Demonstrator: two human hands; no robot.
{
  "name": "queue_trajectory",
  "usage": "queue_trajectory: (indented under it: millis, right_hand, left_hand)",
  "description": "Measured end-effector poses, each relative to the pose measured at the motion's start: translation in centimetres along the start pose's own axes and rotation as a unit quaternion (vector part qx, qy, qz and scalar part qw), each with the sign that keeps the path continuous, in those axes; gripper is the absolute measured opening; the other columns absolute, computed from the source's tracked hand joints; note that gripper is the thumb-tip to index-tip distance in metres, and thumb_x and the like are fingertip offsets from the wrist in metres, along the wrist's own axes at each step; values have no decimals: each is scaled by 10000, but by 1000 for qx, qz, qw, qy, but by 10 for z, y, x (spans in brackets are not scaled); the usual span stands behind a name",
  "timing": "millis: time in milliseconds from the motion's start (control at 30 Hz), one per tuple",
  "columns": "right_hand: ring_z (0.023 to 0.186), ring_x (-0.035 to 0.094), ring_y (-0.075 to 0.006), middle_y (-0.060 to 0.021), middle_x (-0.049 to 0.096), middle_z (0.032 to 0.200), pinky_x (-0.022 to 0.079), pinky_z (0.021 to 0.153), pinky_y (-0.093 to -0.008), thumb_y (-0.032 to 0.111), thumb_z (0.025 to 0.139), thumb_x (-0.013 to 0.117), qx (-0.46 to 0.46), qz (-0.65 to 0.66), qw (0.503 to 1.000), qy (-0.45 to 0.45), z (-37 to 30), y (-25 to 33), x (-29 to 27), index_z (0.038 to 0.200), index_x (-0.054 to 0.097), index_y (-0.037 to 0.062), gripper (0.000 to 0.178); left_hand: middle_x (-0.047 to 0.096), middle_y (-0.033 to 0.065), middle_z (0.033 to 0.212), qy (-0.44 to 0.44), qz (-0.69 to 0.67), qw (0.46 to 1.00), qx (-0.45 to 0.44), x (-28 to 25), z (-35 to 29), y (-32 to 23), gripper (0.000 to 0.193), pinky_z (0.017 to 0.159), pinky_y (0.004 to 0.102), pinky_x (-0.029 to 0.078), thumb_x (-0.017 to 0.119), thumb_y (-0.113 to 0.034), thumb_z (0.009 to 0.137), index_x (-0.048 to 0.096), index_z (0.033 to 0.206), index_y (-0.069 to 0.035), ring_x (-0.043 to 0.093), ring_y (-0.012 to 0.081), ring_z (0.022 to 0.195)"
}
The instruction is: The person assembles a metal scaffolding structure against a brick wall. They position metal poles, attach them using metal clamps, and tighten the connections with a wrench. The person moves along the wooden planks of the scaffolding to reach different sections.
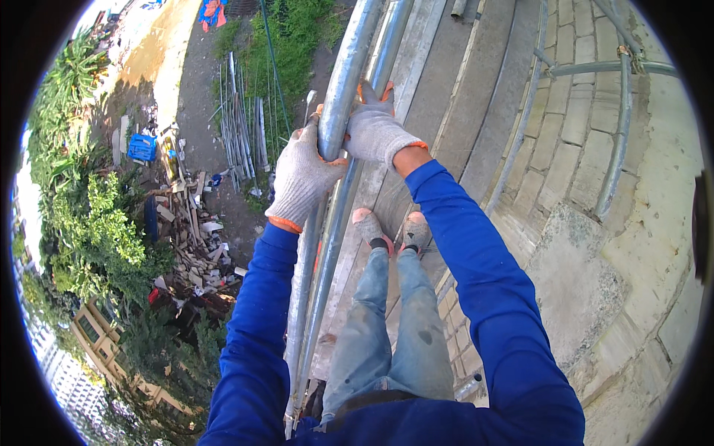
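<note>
Metal pipe (343, 82) in the left hand (303, 177) is cut off above

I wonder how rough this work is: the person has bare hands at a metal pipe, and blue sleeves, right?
Not bare: in the head view, the left hand and right hand wear pale gloves at the metal pipe; the sleeves are blue, yes.

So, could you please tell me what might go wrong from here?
The pipe, gripped at its end by the left hand, could slip and drop to the ground below. The right hand, close beside the pipe and the rail, might get pinched. A misstep on the planks could cost balance.
</note>
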State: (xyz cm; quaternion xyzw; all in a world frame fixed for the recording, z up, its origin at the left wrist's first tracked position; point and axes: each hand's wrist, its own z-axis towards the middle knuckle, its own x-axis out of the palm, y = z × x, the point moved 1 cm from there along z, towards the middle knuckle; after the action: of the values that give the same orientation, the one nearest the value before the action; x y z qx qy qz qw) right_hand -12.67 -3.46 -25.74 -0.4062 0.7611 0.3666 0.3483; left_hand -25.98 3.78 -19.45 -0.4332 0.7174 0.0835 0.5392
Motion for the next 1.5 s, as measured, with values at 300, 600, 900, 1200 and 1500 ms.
queue_trajectory:
  millis: [300,600,900,1200,1500]
  right_hand:
    - [1441,340,-382,-133,721,1154,39,1197,-663,318,868,609,57,55,970,-231,0,7,32,1086,783,137,332]
    - [1184,509,-343,-143,593,1209,401,1011,-477,161,719,781,77,189,907,-368,-34,29,44,955,765,69,253]
    - [1047,560,-274,-87,646,1051,388,998,-446,222,754,734,13,83,915,-395,-25,14,44,838,747,90,156]
    - [1001,593,-270,-46,677,1001,405,997,-445,97,739,771,7,320,837,-445,-31,14,59,863,746,104,126]
    - [1073,593,-294,-66,643,1012,315,1122,-569,190,785,768,-32,134,920,-367,-45,12,52,995,781,166,212]
  left_hand:
    - [673,-6,984,120,-585,788,-150,27,25,68,389,551,158,449,620,-256,1006,627,1302,-4,569,19,715]
    - [726,101,960,146,-680,697,-176,79,25,97,423,646,269,580,764,-129,903,634,1265,47,680,124,717]
    - [683,86,804,167,-415,889,-96,32,17,77,685,738,324,517,602,-609,934,704,1064,56,628,150,753]
    - [696,115,832,147,-282,946,-69,10,5,38,678,690,307,540,914,-419,660,691,1089,57,660,140,739]
    - [693,123,1024,116,-459,879,-53,23,-2,48,701,783,322,559,913,-186,685,617,1263,77,672,151,859]
